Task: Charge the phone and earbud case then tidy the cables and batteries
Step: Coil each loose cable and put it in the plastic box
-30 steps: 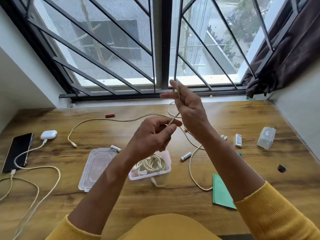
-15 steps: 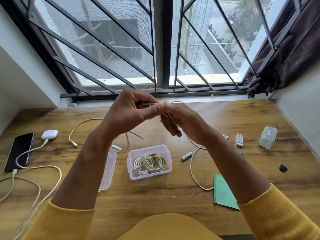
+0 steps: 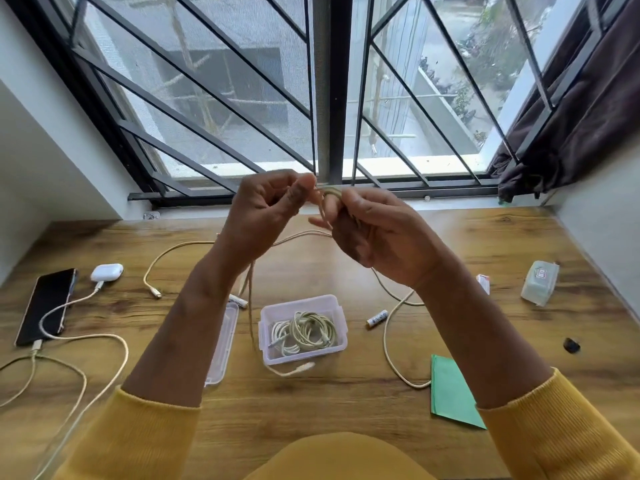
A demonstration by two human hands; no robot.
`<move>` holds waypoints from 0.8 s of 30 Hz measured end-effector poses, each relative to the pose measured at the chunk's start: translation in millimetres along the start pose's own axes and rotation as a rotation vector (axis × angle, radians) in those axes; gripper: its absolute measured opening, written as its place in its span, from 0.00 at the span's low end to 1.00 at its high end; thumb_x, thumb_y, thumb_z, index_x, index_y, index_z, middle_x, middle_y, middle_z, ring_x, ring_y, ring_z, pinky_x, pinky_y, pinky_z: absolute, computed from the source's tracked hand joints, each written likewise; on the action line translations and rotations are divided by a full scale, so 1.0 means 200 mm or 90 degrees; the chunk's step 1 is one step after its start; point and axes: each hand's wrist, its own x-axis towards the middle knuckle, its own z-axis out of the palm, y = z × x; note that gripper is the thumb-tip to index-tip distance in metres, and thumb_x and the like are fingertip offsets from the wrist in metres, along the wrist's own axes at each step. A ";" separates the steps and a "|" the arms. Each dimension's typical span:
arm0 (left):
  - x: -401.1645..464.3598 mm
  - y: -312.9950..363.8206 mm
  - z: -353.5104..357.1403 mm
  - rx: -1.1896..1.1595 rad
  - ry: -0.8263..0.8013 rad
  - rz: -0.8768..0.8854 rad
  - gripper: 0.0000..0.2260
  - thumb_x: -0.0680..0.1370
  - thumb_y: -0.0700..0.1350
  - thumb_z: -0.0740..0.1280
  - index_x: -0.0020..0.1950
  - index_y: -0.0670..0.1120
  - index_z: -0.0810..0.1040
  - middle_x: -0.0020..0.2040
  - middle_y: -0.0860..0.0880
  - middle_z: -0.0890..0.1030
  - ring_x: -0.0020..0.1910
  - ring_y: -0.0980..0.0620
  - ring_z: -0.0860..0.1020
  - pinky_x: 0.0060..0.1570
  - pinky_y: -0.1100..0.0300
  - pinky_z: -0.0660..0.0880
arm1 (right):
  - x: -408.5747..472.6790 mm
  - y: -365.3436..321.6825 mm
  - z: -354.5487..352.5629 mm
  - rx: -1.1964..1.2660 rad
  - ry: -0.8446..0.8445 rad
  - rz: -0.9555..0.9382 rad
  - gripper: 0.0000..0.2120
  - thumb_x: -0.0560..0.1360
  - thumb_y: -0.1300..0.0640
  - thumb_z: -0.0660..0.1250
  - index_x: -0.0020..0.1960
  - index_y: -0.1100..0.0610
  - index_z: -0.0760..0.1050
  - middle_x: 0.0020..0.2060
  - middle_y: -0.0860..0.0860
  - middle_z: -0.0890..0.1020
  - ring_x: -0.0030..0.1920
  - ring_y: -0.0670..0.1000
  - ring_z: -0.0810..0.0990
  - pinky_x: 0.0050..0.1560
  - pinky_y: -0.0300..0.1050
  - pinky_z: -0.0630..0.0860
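Both hands are raised above the clear plastic box [image 3: 341, 341] that holds coiled cables [image 3: 304, 332]. The left hand [image 3: 266, 209] pinches a cream charging cable [image 3: 251, 306] between thumb and curled fingers; the right hand [image 3: 377, 233] has it looped round its fingers, which are curled on it. The cable hangs down past the box's left side. Far left of the box, the phone [image 3: 46, 304] and earbud case [image 3: 106, 272] lie plugged in. A battery [image 3: 377, 318] lies just right of the box.

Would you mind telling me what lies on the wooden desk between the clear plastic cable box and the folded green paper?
In the head view, a beige cable loops there.
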 end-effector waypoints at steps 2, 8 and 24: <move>-0.01 -0.04 0.04 -0.005 0.034 -0.017 0.15 0.88 0.39 0.59 0.46 0.40 0.82 0.28 0.57 0.71 0.25 0.61 0.64 0.28 0.70 0.63 | 0.01 0.01 0.00 0.057 0.018 -0.043 0.16 0.87 0.56 0.53 0.55 0.64 0.76 0.28 0.51 0.74 0.26 0.49 0.72 0.57 0.70 0.78; -0.12 -0.24 0.12 0.046 0.049 -0.097 0.17 0.87 0.52 0.60 0.45 0.49 0.84 0.28 0.55 0.70 0.25 0.59 0.65 0.28 0.65 0.63 | 0.04 -0.04 -0.06 0.167 0.130 -0.148 0.17 0.88 0.60 0.45 0.61 0.62 0.72 0.34 0.49 0.80 0.40 0.50 0.83 0.75 0.64 0.66; -0.16 -0.06 0.15 0.040 -0.156 -0.114 0.13 0.85 0.50 0.62 0.59 0.47 0.85 0.28 0.59 0.69 0.26 0.59 0.68 0.29 0.68 0.66 | 0.10 0.06 -0.07 -0.234 0.392 -0.148 0.20 0.88 0.64 0.53 0.80 0.61 0.61 0.59 0.58 0.86 0.64 0.55 0.84 0.74 0.55 0.71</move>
